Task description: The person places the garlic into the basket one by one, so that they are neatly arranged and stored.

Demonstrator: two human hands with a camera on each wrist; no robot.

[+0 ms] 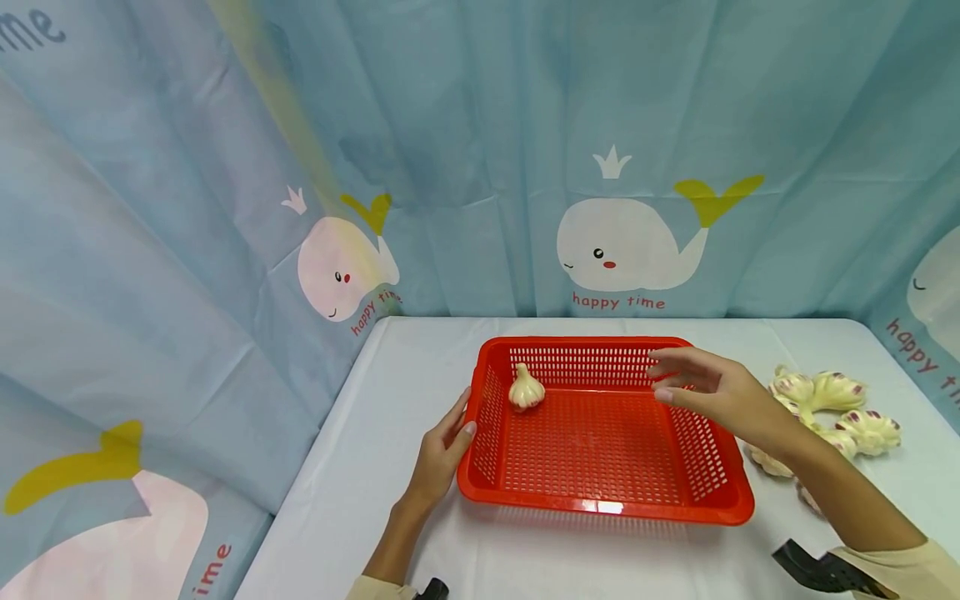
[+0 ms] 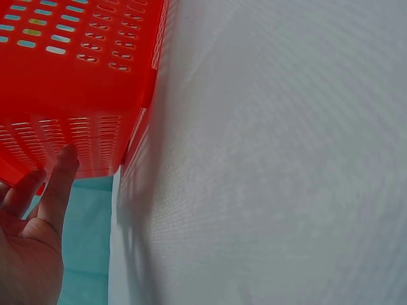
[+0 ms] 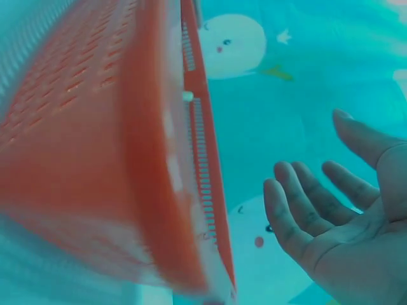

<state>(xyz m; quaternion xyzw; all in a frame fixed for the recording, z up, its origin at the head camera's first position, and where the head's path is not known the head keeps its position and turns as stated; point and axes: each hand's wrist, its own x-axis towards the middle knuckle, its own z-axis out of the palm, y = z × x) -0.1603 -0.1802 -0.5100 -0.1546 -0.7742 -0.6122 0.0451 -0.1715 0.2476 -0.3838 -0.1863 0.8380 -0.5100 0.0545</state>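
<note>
A red plastic basket [image 1: 585, 505] with slotted walls stands on the white-covered table. One garlic bulb [image 1: 527, 389] sits inside it, near the back left corner. At the basket's left end, my left hand [image 1: 438, 457] touches the rim and outer wall with its fingers and thumb extended. The left wrist view shows that hand [image 2: 39, 222] against the slotted wall from outside. My right hand [image 1: 708, 387] hovers over the basket's right end, fingers spread and loosely bent, holding nothing. In the right wrist view its palm [image 3: 350, 254] is bare beside the basket's rim [image 3: 152, 159].
Right of the basket lie several pale, knobbly ginger roots [image 1: 840, 412] with purplish tips, partly covered by my right forearm. Blue curtains [image 1: 480, 167] with printed whales hang behind and beside the table [image 1: 360, 500].
</note>
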